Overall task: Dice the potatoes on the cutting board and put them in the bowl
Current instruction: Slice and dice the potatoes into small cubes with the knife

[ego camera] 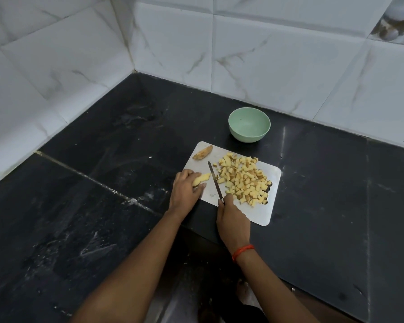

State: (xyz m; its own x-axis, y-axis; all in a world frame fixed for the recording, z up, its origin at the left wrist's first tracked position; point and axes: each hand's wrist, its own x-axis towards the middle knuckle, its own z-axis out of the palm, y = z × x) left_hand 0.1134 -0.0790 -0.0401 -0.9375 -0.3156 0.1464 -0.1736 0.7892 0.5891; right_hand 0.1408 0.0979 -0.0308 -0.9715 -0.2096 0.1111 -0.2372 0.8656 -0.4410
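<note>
Board (264, 216) on dark desk (103, 183), left hand (184, 190) gripping potato (201, 179), right hand (232, 220) grasping knife (215, 179) (blade down), dice (245, 179) heaped alongside, bowl (249, 124) beyond.

The black stone desk (324, 206) fills the middle and lower frame and carries white smears. A pale joint line (91, 179) crosses it diagonally at left. White marbled wall tiles (266, 54) cover the upper frame. One patterned tile (394, 22) sits at the upper right.

Mint-green bowl (249, 124) — black counter (103, 206) — veined white tiles (278, 54).
</note>
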